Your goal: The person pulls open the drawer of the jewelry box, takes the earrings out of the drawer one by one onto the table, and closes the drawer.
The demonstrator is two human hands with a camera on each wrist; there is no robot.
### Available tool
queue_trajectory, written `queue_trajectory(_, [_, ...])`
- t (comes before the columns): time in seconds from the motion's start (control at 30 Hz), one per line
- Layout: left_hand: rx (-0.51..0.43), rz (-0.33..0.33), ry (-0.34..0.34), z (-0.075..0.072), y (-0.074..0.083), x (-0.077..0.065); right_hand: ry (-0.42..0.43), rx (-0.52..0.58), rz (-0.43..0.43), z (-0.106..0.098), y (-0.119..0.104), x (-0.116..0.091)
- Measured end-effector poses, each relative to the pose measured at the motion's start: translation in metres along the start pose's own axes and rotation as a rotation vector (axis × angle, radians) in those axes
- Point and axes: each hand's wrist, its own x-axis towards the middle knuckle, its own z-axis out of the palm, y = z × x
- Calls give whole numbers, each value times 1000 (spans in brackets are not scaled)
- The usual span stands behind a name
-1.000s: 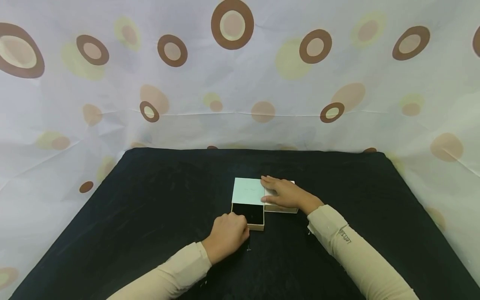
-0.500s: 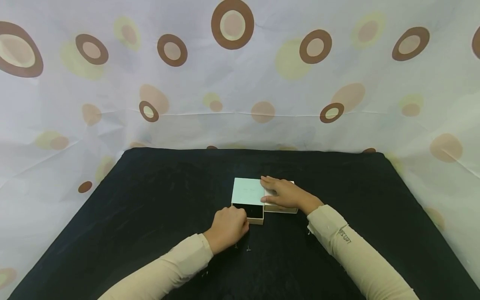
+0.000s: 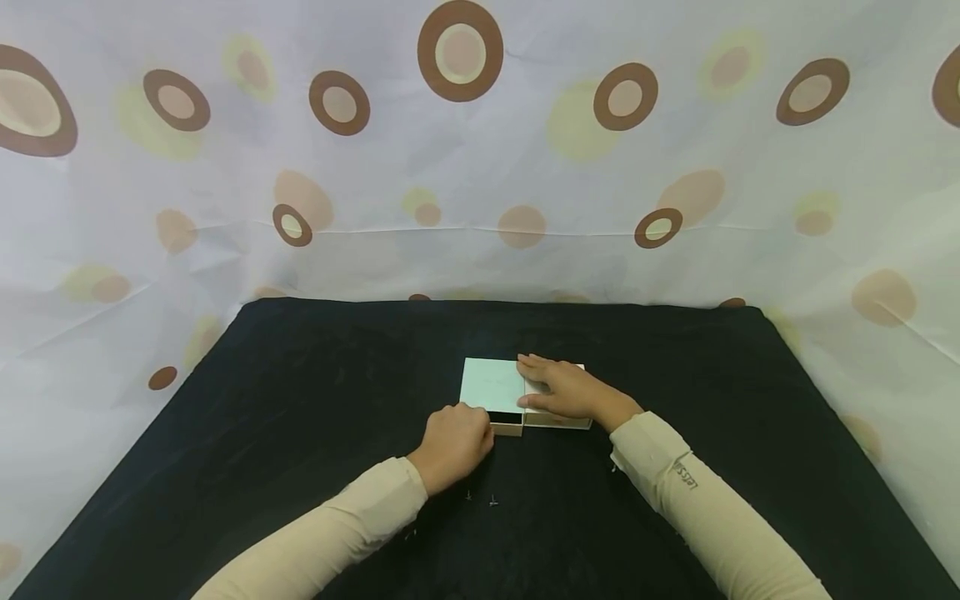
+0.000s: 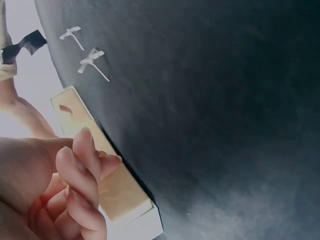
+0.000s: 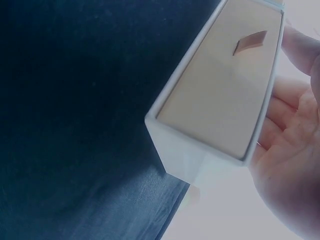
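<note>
Two small drawer boxes stand side by side on the black cloth. The left one has a mint-green top (image 3: 487, 382); its cream drawer (image 3: 507, 430) juts out slightly toward me. My left hand (image 3: 453, 442), fingers curled, presses against the drawer's front (image 4: 122, 192); I see nothing held within the fingers. My right hand (image 3: 562, 390) rests spread over the boxes, mostly on the right box (image 3: 558, 422), and hides much of its pale top. In the right wrist view, that box's drawer front (image 5: 215, 90) sits flush, with a brown pull tab (image 5: 250, 42).
Two small silvery bow-shaped pieces with thin stems, one farther left (image 3: 468, 496) and another beside it (image 3: 493, 501), lie in front of the boxes. A further tiny item (image 3: 411, 533) lies by the left sleeve. A patterned curtain (image 3: 465, 167) hangs behind the table (image 3: 337, 350).
My left hand has moved forward with the drawer, which has slid most of the way into the mint-topped box. The silvery pieces have come into fuller view. My right hand stays on the boxes.
</note>
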Motion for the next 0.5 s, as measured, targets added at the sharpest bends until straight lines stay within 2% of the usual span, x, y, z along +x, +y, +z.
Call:
queue_trajectory(0.23, [-6, -44, -23, 1, -2, 9, -2, -5, 16, 0, 0, 0])
queue_trajectory(0.5, [-3, -47, 3, 2, -3, 12, 2, -6, 5, -1, -2, 0])
